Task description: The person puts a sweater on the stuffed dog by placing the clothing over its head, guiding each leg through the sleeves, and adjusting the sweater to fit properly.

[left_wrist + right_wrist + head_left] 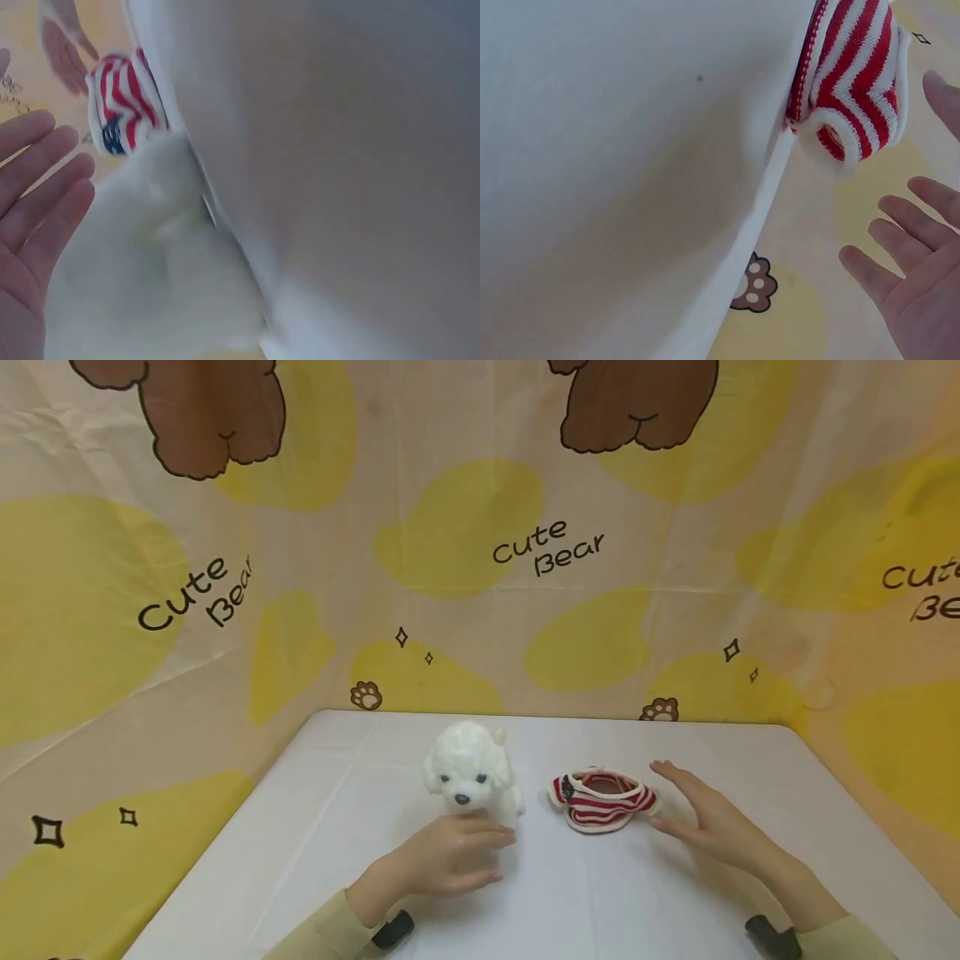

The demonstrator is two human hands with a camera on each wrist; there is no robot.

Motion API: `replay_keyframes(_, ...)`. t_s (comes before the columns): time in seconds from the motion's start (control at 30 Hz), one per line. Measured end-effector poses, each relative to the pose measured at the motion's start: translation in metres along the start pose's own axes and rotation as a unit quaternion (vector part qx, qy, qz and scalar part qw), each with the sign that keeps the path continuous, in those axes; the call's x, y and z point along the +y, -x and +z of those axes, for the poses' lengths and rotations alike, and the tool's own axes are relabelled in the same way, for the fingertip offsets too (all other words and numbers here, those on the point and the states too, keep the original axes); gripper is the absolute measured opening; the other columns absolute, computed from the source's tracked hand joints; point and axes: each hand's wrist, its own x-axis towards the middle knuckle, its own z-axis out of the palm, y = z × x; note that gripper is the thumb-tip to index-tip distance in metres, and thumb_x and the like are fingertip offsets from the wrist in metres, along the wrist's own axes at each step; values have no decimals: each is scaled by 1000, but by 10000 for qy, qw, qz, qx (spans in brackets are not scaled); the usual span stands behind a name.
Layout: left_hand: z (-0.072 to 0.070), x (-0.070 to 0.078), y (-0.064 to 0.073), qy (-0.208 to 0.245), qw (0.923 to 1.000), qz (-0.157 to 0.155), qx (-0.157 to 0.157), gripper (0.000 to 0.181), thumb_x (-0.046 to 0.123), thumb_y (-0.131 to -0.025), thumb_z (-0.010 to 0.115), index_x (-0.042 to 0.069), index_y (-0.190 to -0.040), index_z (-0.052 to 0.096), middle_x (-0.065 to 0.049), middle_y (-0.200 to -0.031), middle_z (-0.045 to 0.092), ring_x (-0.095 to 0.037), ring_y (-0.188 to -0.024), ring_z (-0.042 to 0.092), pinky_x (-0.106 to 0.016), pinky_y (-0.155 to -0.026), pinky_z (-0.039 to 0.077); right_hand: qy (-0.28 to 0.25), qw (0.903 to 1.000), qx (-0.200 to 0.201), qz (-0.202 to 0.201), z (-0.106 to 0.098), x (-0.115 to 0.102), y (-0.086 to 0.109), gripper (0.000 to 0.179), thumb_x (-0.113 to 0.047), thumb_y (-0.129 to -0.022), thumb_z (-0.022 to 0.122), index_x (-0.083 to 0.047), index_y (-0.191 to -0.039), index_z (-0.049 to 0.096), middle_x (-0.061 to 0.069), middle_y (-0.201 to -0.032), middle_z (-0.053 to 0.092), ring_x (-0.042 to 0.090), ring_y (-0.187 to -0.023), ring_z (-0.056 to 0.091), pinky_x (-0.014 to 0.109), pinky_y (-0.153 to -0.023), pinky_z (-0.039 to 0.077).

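Note:
A white plush dog stands on the white table, facing the head camera. My left hand is in front of it with fingers extended, overlapping its lower body in the head view; the left wrist view shows the dog's blurred white body beside these fingers. To the dog's right lies a small red-and-white striped knitted garment with its round opening upward and a dark blue patch. My right hand is at the garment's right side, fingers straight and holding nothing. In the right wrist view the striped garment lies beyond the fingertips.
The white table carries the dog and the garment. Behind it and along the sides hangs a cream and yellow cloth printed with bears and lettering. Each wrist wears a dark band-like device, one at the left wrist.

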Motion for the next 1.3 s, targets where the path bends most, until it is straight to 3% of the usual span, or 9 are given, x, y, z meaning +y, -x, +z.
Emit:
replay_keyframes(0.13, 9, 9, -25, -8, 9999, 134, -22, 40, 37, -89, 63, 11, -120, 63, 3, -118, 65, -8, -112, 58, -19, -97, 43, 252, 9987, 286, -335, 4, 2, -1, 70, -32, -79, 75, -8, -138, 45, 17, -138, 50, 40, -123, 48, 29, -106, 37)
replay_keyframes(0.2, 14, 13, -37, 17, 9999, 119, -48, 40, 36, -88, 64, 10, -120, 63, 1, -118, 65, -9, -111, 58, -19, -97, 42, 270, 9975, 419, -507, 6, 3, -2, 67, -27, -78, 77, -7, -135, 48, 15, -134, 54, 37, -119, 51, 11, -103, 29)
replay_keyframes(0.27, 19, 16, -49, 47, 9999, 77, -113, 40, 35, -88, 64, 10, -120, 63, 1, -118, 64, -10, -112, 58, -18, -98, 41, 224, 9965, 500, -623, 8, 3, -3, 65, -22, -77, 78, -6, -133, 50, 13, -131, 57, 35, -117, 53, 2, -99, 21)
replay_keyframes(0.4, 30, 18, -71, -70, 9999, -56, -88, 40, 34, -87, 66, 10, -119, 63, 0, -118, 64, -11, -111, 58, -18, -98, 41, 224, 9965, 486, -636, 10, 2, -8, 62, -15, -75, 79, -6, -130, 53, 10, -127, 60, 32, -114, 57, 26, -97, 45)
replay_keyframes(0.5, 36, 18, -86, -211, 9992, -327, -2, 40, 35, -86, 68, 12, -118, 64, 1, -116, 64, -11, -109, 59, -18, -96, 43, 171, 9970, 417, -633, 11, 2, -11, 60, -12, -75, 78, -4, -129, 53, 11, -124, 61, 32, -112, 58, 48, -86, 50)
replay_keyframes(0.8, 54, 8, -118, 9, 9861, -1630, 309, 34, 27, -82, 73, 12, -112, 65, 2, -106, 65, -10, -99, 59, -18, -86, 48, -323, 9984, 195, -425, 15, 7, -20, 49, -6, -79, 74, 4, -123, 56, 16, -120, 63, 34, -108, 60, 45, -85, 51)
replay_keyframes(1.03, 61, 0, -135, 268, 9569, -2842, 526, 33, 21, -79, 74, 10, -109, 67, -2, -106, 66, -16, -100, 60, -25, -85, 50, -296, 9995, 22, 65, 15, 7, -25, 39, -6, -80, 72, 2, -117, 62, 15, -113, 67, 32, -99, 65, 44, -82, 53)
replay_keyframes(1.2, 67, -7, -138, 921, 9126, -3980, 189, 36, 20, -82, 71, 10, -116, 64, -3, -115, 65, -20, -112, 58, -32, -95, 47, -155, 9996, 50, 218, 17, 8, -28, 33, -8, -79, 73, -2, -111, 67, 9, -105, 70, 26, -93, 67, 41, -80, 54)
replay_keyframes(1.3, 69, -11, -138, 1229, 8910, -4370, 54, 35, 19, -82, 71, 9, -115, 64, -3, -113, 67, -19, -108, 60, -32, -91, 49, -174, 9995, -17, 274, 17, 9, -29, 28, -9, -79, 74, -5, -107, 69, 5, -100, 71, 22, -89, 67, 40, -79, 55)
